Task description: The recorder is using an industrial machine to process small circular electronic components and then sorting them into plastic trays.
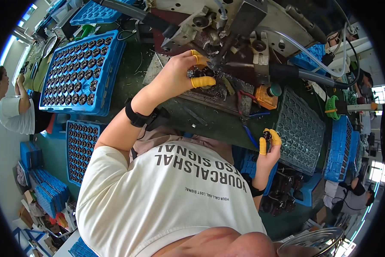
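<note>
We see the right hand (270,155) nearly closed, its thumb and a finger in yellow covers pinching a small dark part (266,135) between their tips. The part is held up off the green bench (184,112), at its near edge, just beside the clear tray (302,128). It looks compact and roughly round; we make out its outline as slightly longer in the direction the fingers point, away from the body, but we cannot tell which way its face is turned.

The left hand (175,77) reaches into the metal machine (246,19), half open, with thumb and fingers spread apart and pointing to our right. Its fingertips meet dark clutter under the machine head, and we cannot tell whether they grip anything there.

Between the two hands we find red-handled pliers (247,95) and, just beyond them, an orange box (266,102). Well to the left stands a blue tray (109,73), filled with rows of similar dark round parts
</note>
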Available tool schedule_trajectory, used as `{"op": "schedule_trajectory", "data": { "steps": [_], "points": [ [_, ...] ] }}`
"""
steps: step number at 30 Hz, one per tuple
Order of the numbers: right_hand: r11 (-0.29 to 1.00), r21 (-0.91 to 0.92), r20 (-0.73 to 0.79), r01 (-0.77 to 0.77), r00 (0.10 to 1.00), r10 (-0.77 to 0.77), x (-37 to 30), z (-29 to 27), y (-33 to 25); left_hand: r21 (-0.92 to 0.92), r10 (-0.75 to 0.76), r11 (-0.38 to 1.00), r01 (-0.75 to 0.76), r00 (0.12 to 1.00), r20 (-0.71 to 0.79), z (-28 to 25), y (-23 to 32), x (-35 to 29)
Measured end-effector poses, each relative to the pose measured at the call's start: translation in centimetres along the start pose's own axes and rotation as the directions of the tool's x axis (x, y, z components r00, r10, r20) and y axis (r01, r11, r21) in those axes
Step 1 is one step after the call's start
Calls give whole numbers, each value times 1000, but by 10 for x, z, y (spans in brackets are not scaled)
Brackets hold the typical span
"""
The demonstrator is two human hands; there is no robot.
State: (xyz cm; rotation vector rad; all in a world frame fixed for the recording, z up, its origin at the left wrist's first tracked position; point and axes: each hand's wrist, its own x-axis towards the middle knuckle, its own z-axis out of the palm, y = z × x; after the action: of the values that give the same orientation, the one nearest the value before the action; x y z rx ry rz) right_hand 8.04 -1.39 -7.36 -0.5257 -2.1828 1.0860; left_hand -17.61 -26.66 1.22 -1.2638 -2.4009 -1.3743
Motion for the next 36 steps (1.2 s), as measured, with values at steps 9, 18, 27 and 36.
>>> {"op": "schedule_trajectory", "data": {
  "steps": [9, 18, 27, 36],
  "points": [
    [999, -9, 14, -31, 999, 32, -7, -8, -1, -69, 49, 997, -46, 997, 57, 7, -5, 2],
    [998, -10, 24, -61, 998, 61, 3, -3, -16, 73, 106, 992, -102, 993, -57, 13, -4, -8],
    [862, -234, 68, 450, 892, -447, 82, 46, -83, -169, 66, 982, -85, 991, -115, 15, -6, -7],
    [936, -114, 51, 334, 943, -330, 63, 47, -74, 22, 156, 988, -155, 982, -106, 14, -9, -7]
  ]
}}
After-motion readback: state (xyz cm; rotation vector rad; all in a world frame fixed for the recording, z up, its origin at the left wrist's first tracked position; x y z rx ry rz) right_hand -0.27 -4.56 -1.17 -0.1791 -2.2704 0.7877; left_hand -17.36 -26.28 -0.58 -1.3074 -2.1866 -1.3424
